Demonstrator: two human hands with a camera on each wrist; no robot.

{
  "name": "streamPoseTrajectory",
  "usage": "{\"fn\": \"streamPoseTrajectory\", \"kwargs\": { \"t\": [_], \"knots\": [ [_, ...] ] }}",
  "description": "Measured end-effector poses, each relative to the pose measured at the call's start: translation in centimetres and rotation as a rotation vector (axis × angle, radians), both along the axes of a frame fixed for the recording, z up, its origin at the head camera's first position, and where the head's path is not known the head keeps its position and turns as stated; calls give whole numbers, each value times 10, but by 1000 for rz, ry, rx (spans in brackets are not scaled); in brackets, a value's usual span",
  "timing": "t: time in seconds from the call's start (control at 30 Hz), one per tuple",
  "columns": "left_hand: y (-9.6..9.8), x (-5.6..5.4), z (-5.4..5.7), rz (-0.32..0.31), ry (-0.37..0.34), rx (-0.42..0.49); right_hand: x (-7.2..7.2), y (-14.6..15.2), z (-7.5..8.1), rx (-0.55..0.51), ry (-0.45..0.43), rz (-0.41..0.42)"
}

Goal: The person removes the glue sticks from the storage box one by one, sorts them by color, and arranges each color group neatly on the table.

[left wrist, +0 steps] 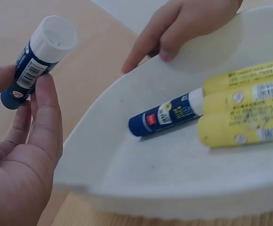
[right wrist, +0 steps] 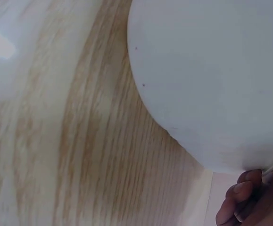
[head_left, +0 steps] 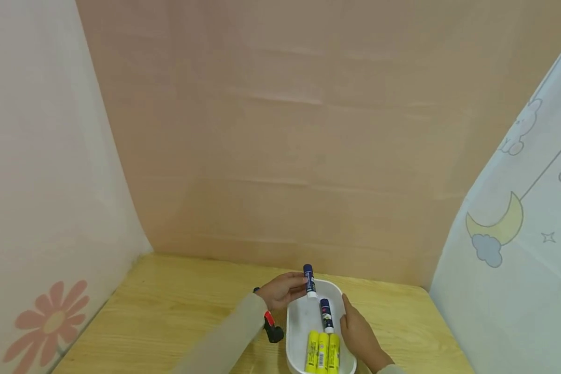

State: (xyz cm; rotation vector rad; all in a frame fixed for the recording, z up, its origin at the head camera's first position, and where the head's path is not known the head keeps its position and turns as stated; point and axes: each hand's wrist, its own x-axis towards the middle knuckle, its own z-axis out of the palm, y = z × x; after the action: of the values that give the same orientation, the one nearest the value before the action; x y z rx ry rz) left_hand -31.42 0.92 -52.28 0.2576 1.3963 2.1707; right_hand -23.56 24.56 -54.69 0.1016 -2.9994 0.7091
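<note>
My left hand (head_left: 284, 290) pinches a dark blue glue stick (head_left: 310, 280) with a white end, raised above the far left rim of a white tray (head_left: 301, 314). In the left wrist view that glue stick (left wrist: 37, 56) is tilted, white end up, between thumb and fingers. Another blue glue stick (head_left: 326, 315) lies in the tray, its white end by three yellow tubes (head_left: 323, 353) set side by side at the near end. My right hand (head_left: 362, 332) grips the tray's right wall. Its curled fingers (right wrist: 233, 200) show at the tray's edge in the right wrist view.
The tray stands on a light wood-grain table (head_left: 205, 301). A plain tan backdrop (head_left: 285, 156) rises behind it, with a flower-printed sheet (head_left: 42, 208) at left and a moon-printed sheet (head_left: 533, 270) at right. A black and red strap (head_left: 273, 328) is at the left wrist.
</note>
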Motion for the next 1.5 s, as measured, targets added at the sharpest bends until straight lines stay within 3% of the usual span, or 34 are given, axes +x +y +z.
{"fn": "streamPoseTrajectory", "kwargs": {
  "t": [0.23,0.43,0.73,1.07,1.27,1.5],
  "knots": [
    [-35,-2,-2,-22,45,-46,-1,5,-4,9,49,22],
    [-61,-2,-4,-20,26,-101,-1,6,-4,15,43,30],
    [-97,-1,-6,40,-36,-139,-1,4,-3,10,45,37],
    [-135,-1,-8,85,-29,-267,-2,4,-3,-6,40,36],
    [-153,3,-18,104,-31,-371,1,3,-2,-10,34,30],
    [-163,5,-28,170,-25,-499,-3,3,-4,-19,32,33]
  ]
}}
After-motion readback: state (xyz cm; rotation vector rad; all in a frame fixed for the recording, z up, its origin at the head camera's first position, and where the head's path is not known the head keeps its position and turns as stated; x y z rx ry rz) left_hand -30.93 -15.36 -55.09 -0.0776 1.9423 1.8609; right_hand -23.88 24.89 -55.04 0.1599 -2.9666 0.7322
